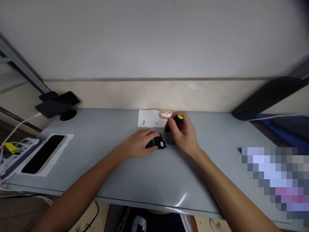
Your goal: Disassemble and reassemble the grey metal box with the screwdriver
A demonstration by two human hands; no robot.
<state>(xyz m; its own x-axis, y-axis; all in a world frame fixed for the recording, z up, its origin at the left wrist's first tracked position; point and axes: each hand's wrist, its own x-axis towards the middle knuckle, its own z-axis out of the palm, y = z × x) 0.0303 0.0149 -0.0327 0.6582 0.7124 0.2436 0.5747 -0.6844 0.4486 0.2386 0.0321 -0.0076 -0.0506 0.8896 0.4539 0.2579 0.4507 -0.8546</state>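
On the grey table, my left hand [142, 143] is closed around a small black device [159, 143] with green circuit board showing and a white label. My right hand [184, 133] grips a black screwdriver [178, 120] with a yellow end, its tip pointing down-left toward the device's upper right edge. Whether the tip touches the device is too small to tell. Behind the hands lies a white paper [149, 118] with several tiny dark pieces on it. An orange and white animal-faced object [165, 113] sits at the paper's right side, partly behind my right hand.
At the left are a phone on a stand [58, 103], another phone [43, 154] lying on white paper, and a power strip [20, 158] with cables. A long dark object [265, 96] leans at the back right. A pixelated patch covers the right edge.
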